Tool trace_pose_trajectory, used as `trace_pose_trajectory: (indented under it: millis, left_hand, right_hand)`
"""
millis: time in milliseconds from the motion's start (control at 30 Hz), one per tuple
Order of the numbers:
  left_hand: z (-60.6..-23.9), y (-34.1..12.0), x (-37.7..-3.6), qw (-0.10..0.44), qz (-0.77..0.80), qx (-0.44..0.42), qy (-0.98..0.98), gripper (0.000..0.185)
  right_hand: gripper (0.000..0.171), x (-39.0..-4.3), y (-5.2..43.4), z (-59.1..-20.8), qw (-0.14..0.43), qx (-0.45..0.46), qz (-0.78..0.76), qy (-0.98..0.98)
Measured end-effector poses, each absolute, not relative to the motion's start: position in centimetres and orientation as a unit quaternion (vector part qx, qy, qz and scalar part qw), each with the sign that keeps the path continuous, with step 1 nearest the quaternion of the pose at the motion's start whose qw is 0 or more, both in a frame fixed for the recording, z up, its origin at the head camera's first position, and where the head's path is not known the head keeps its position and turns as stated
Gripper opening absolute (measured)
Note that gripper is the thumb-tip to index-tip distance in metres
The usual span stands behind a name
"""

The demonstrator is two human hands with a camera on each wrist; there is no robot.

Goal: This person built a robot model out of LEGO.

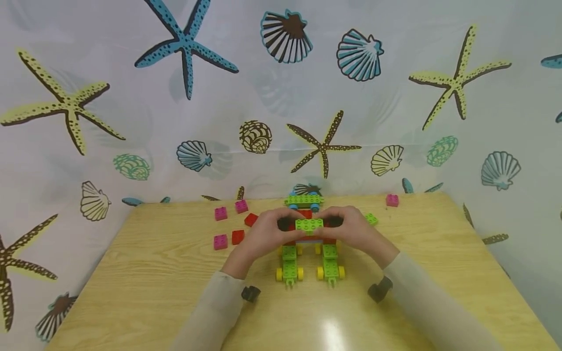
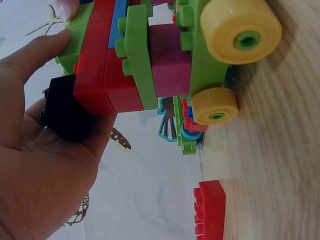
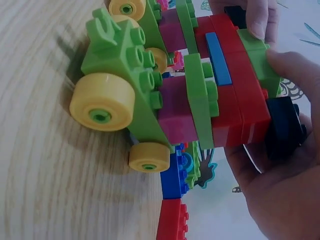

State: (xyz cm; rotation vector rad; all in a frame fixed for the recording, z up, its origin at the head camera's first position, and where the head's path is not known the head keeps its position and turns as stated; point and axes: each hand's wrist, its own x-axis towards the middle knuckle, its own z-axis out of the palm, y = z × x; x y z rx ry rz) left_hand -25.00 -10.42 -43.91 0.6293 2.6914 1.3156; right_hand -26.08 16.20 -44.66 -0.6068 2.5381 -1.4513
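Note:
Several toy bricks are stacked into a model in front of me. Its two green wheeled bases (image 1: 290, 268) with yellow wheels (image 3: 102, 101) stand on the table. Above them come purple bricks (image 2: 170, 60), green bricks, a layer of red bricks (image 3: 240, 95) and a blue strip (image 3: 218, 59). Black bricks (image 2: 67, 107) sit at the two upper ends. My left hand (image 1: 265, 231) and right hand (image 1: 353, 228) pinch the green brick (image 1: 309, 225) on top from either side, thumbs at its near face. Their other fingers reach behind the model and are partly hidden.
Pink bricks (image 1: 220, 242) and red bricks (image 1: 238, 237) lie to the left. Behind the model stands a green car base (image 1: 303, 199) with blue wheels. A green brick (image 1: 371, 219) and a pink brick (image 1: 392, 200) lie right. Patterned cloth (image 1: 281, 102) hangs behind the table.

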Motion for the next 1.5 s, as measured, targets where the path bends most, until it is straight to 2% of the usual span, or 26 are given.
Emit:
trace_pose_trajectory:
  millis: [200,1067,1267,1500]
  left_hand:
    - [-44.5,-11.0,-25.1,0.047,0.424,0.187,0.885,0.041]
    - [-45.0,-11.4,-25.2,0.047,0.418,0.173,0.891,0.043]
    - [-45.6,-12.7,-25.1,0.079,0.445,0.144,0.880,0.039]
    - [-46.1,-14.5,-25.1,0.084,0.456,0.138,0.875,0.039]
  right_hand:
    - [0.047,-26.1,17.0,-45.4,0.092,-0.189,-0.487,0.848]
    - [0.045,-26.0,17.3,-45.5,0.083,-0.189,-0.483,0.851]
    - [0.047,-26.1,19.3,-44.8,0.098,-0.206,-0.545,0.807]
    - [0.046,-27.2,22.0,-44.0,0.072,-0.173,-0.568,0.801]
